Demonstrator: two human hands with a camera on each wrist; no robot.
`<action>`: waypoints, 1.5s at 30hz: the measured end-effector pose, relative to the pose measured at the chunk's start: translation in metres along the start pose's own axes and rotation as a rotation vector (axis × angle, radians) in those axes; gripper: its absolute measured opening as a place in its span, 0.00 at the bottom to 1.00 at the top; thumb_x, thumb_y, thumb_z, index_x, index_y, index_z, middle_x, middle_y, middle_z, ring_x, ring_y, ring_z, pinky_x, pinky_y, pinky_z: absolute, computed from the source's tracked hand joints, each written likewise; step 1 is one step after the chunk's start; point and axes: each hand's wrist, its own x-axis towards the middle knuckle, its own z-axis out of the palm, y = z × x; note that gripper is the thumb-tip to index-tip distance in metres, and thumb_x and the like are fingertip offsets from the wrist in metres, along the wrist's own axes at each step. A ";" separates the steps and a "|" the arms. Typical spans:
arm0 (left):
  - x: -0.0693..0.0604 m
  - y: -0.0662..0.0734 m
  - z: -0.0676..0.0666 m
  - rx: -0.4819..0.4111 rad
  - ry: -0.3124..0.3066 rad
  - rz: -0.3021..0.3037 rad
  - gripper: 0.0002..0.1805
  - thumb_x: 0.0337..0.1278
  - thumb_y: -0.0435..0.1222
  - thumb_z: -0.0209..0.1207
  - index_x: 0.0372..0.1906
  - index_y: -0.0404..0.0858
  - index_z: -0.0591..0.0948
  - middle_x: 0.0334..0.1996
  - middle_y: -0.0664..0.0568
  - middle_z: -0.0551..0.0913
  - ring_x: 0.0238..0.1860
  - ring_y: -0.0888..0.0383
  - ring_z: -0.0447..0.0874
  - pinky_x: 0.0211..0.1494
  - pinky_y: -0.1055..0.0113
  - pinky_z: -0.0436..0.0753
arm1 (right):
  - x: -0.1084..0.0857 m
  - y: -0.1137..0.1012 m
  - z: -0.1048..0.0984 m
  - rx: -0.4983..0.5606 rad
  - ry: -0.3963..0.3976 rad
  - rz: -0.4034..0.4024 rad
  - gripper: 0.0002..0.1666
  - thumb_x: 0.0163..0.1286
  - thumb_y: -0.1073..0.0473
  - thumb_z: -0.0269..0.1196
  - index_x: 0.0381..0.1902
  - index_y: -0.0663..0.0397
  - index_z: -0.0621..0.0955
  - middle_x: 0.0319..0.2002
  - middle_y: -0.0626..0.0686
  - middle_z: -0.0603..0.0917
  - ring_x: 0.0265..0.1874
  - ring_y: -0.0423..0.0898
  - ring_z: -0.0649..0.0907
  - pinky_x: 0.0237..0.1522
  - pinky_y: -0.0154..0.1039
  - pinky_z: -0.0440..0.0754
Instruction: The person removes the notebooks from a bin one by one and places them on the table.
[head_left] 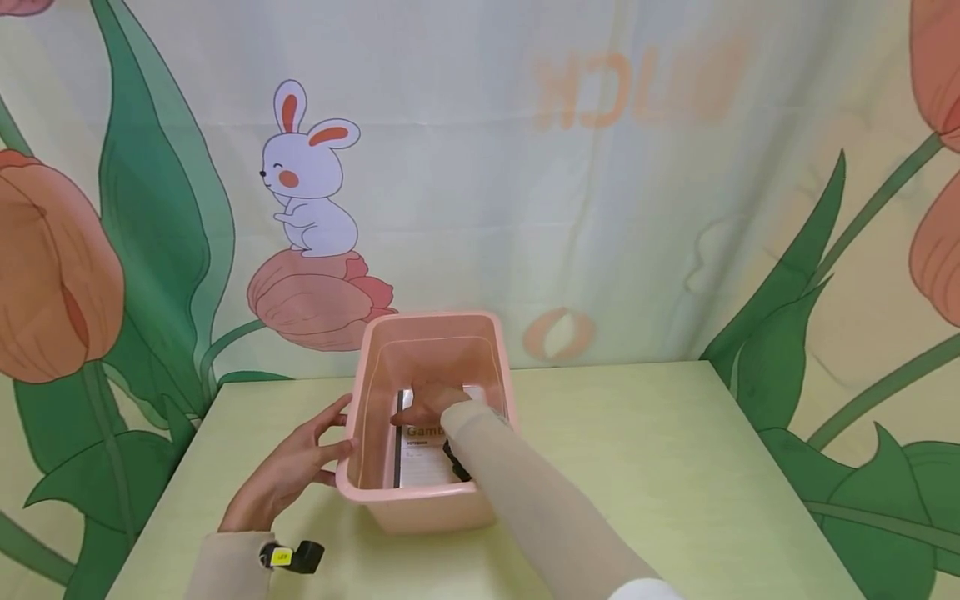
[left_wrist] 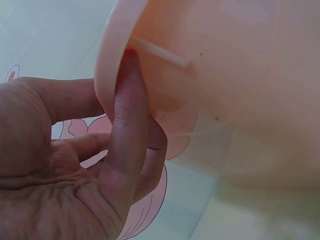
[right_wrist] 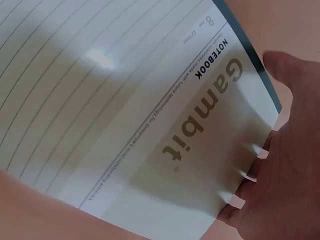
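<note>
A pink plastic bin (head_left: 420, 507) stands on the table with its mouth facing up. My left hand (head_left: 288, 462) holds its left rim, and in the left wrist view the thumb and fingers (left_wrist: 131, 125) pinch the lip from both sides. Inside the bin lies a notebook (head_left: 423, 465) with a pale lined cover, a dark spine and the word Gambit. My right hand (head_left: 435, 404) reaches in at the notebook's far end. In the right wrist view the thumb lies beside the spine and the fingers meet the short edge of the notebook (right_wrist: 150, 125); their tips are hidden.
The light green table (head_left: 637, 467) extends to both sides of the bin. Behind it hangs a curtain (head_left: 465, 183) printed with a rabbit and tulips. A black wrist strap device (head_left: 296, 557) sits on the left sleeve.
</note>
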 end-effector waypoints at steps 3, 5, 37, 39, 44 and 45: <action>0.000 0.000 0.001 0.001 -0.002 -0.006 0.44 0.66 0.36 0.59 0.79 0.53 0.48 0.68 0.39 0.58 0.59 0.39 0.76 0.41 0.53 0.88 | 0.007 0.004 0.004 0.014 0.016 -0.010 0.46 0.50 0.31 0.70 0.63 0.41 0.70 0.49 0.43 0.75 0.47 0.40 0.75 0.58 0.37 0.77; 0.000 0.000 0.001 0.003 -0.002 -0.012 0.44 0.66 0.37 0.59 0.79 0.54 0.48 0.68 0.39 0.58 0.60 0.39 0.75 0.40 0.53 0.88 | 0.017 0.008 0.012 0.026 0.035 -0.007 0.48 0.45 0.29 0.73 0.60 0.40 0.71 0.47 0.43 0.75 0.46 0.41 0.75 0.56 0.39 0.78; -0.003 -0.003 -0.001 0.002 0.004 0.005 0.43 0.67 0.38 0.57 0.79 0.54 0.48 0.69 0.39 0.58 0.65 0.34 0.69 0.42 0.53 0.88 | -0.016 -0.024 -0.057 -0.127 0.526 -0.141 0.34 0.56 0.25 0.57 0.56 0.30 0.78 0.38 0.43 0.84 0.41 0.43 0.81 0.45 0.50 0.78; -0.003 -0.003 -0.001 0.004 0.001 0.008 0.43 0.68 0.38 0.57 0.79 0.54 0.47 0.70 0.38 0.57 0.65 0.33 0.69 0.42 0.54 0.88 | -0.025 -0.029 -0.069 -0.142 0.509 -0.136 0.35 0.59 0.25 0.55 0.58 0.33 0.77 0.34 0.45 0.84 0.37 0.44 0.81 0.41 0.48 0.76; -0.003 -0.003 0.002 0.011 -0.001 0.008 0.43 0.68 0.38 0.56 0.80 0.53 0.45 0.70 0.37 0.56 0.64 0.33 0.71 0.41 0.54 0.88 | -0.045 -0.040 -0.095 -0.188 0.456 -0.117 0.40 0.61 0.23 0.50 0.60 0.42 0.73 0.44 0.48 0.83 0.45 0.47 0.80 0.50 0.49 0.71; -0.004 -0.003 0.003 0.012 0.000 0.006 0.43 0.68 0.38 0.56 0.80 0.53 0.45 0.70 0.37 0.56 0.63 0.33 0.71 0.41 0.54 0.88 | -0.049 -0.042 -0.100 -0.189 0.451 -0.117 0.39 0.61 0.24 0.49 0.58 0.42 0.72 0.46 0.49 0.82 0.47 0.48 0.79 0.52 0.50 0.70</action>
